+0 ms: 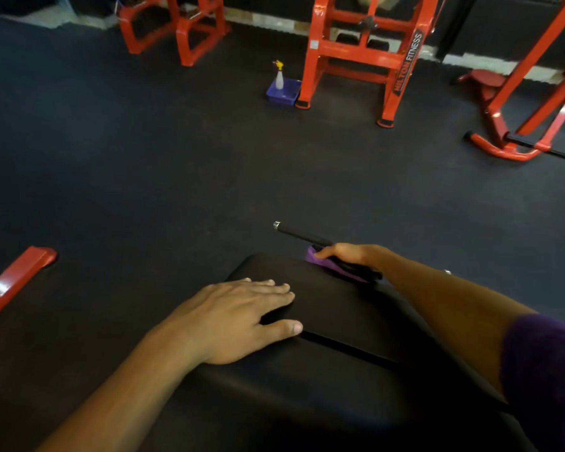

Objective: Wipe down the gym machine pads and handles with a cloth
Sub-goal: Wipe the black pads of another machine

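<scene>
We look down on a black padded bench [340, 308] that fills the lower centre of the view, its surface divided by a narrow seam into a far pad and a near pad; the left hand [238, 318] lies flat on the far pad, palm down, fingers extended and close together, thumb spread toward the seam, holding nothing. The right hand [343, 252] reaches past the far right corner of the bench and is closed around a black handle [302, 236], a slim bar with a silver cap at its free end that juts out to the left over the floor; a purple cloth [322, 261] is bunched between the fingers and the bar, so that we see it wrapped under the grip and trailing toward the pad's edge. A purple sleeve [545, 363] covers the right upper arm at the frame's edge. The dark rubber floor [177, 164] stretches beyond; on it, well apart from the bench, stands a spray bottle [279, 76] with a yellow trigger, upright in a blue tray [286, 94], just beside the foot of a red machine frame [366, 57] lettered FITNESS; further red frames stand at upper left [173, 27] and at right [522, 102]; a red bar end [17, 278] enters at left.
</scene>
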`<state>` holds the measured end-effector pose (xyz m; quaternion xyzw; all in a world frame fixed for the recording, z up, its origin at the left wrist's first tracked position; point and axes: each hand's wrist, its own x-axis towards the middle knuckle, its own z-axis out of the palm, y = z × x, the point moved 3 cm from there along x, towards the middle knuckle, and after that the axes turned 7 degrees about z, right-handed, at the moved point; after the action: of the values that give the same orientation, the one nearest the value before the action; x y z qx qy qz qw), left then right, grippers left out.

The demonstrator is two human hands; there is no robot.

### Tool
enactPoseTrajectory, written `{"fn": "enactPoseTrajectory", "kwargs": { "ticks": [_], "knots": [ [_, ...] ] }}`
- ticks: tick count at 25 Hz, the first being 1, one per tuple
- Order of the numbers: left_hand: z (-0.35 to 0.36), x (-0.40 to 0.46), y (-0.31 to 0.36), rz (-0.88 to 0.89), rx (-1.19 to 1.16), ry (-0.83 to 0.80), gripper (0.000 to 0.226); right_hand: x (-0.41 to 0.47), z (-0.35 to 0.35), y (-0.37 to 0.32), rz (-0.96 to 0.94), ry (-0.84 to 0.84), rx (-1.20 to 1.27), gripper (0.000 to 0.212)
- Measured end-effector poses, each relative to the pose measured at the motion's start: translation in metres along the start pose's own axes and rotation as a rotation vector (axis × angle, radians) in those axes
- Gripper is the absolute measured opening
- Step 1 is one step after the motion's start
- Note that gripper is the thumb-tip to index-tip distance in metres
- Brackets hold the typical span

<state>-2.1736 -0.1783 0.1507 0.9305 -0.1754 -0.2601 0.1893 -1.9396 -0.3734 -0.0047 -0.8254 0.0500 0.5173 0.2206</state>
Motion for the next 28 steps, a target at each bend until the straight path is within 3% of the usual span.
{"fn": "enactPoseTrajectory", "kwargs": {
  "ticks": [2, 7, 8, 12, 14, 17, 19, 22, 28],
  "knots": [
    [0.002, 0.008, -0.001, 0.008, -0.039, 0.019, 0.07, 0.023, 0.016, -0.031, 0.015, -0.034, -0.08, 0.1],
    [0.003, 0.011, -0.01, 0.034, -0.08, 0.016, 0.072, -0.012, 0.059, -0.111, -0.123, -0.095, -0.087, 0.037],
    [0.005, 0.011, -0.01, 0.04, -0.077, 0.006, 0.072, -0.012, 0.06, -0.109, -0.128, -0.108, -0.072, 0.04],
    [0.007, 0.013, -0.011, 0.056, -0.048, -0.02, 0.075, -0.014, 0.034, -0.056, -0.072, -0.024, -0.059, 0.084],
    [0.006, 0.012, -0.011, 0.068, -0.041, -0.029, 0.076, -0.022, 0.013, -0.016, 0.04, 0.045, -0.04, 0.089],
    [0.004, 0.014, -0.011, 0.083, -0.055, -0.043, 0.077, -0.049, -0.007, 0.027, 0.15, 0.092, 0.029, 0.066],
    [0.001, 0.014, -0.011, 0.086, -0.067, -0.031, 0.078, -0.046, -0.011, 0.029, 0.189, 0.12, 0.004, 0.062],
    [0.0, 0.014, -0.01, 0.097, -0.089, -0.018, 0.077, -0.028, 0.008, -0.02, 0.121, 0.066, -0.17, 0.067],
    [0.002, 0.016, -0.013, 0.11, -0.102, -0.005, 0.077, -0.018, 0.076, -0.147, -0.164, -0.058, -0.258, 0.047]
  ]
}}
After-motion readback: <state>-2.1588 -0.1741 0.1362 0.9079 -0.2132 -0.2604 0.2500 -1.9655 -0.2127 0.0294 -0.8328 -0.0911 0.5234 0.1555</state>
